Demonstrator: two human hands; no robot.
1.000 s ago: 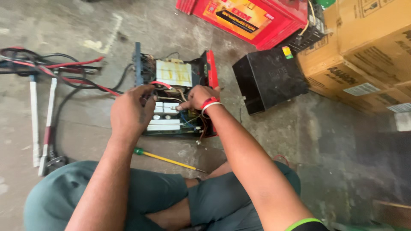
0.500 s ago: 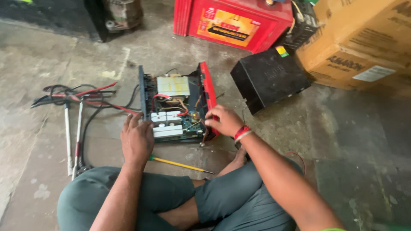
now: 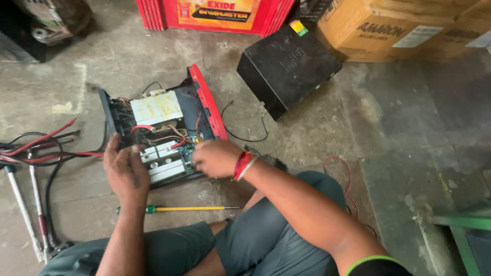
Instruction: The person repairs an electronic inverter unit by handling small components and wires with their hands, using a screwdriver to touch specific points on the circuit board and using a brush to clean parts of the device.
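At the far left, a bundle of red and black cables trails across the concrete floor, with two pale rods lying below them. Next comes the left hand, fingers spread loosely and resting flat on the near left corner of the opened inverter, gripping nothing. This unit sits on the floor just in front of the person's crossed legs, lid off, showing a pale transformer block and white parts, with a red panel along its right side. A yellow-shafted screwdriver with a green collar lies between the unit and the legs. The right hand, a red band at the wrist, is curled over the unit's near right corner; whether it grips anything cannot be told. Farther right a black casing rests near cardboard boxes.
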